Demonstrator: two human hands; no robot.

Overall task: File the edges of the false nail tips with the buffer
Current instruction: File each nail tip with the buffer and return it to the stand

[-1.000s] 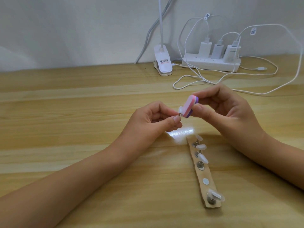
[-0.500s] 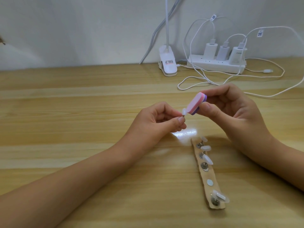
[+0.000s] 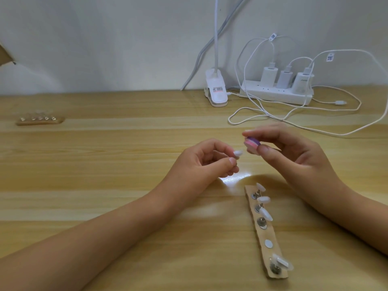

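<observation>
My left hand (image 3: 201,162) pinches a small white false nail tip (image 3: 301,152) between thumb and fingers, above the wooden table. My right hand (image 3: 294,156) holds a small pink and purple buffer block (image 3: 314,142) between thumb and forefinger, just right of the tip and a little apart from it. Below my hands lies a tan holder strip (image 3: 265,236) with several white nail tips on metal stands; one stand (image 3: 262,223) is bare and one spot holds only a flat disc (image 3: 268,243).
A second holder strip (image 3: 39,120) with nail stands lies at the far left. A white clip lamp (image 3: 216,91), a power strip (image 3: 277,94) with three chargers, and loose white cables (image 3: 294,120) sit at the back right by the wall.
The buffer has come off the nail tip and turned in my right hand. My left hand has tilted the tip. The view has shifted, and the second strip now shows at the left.
</observation>
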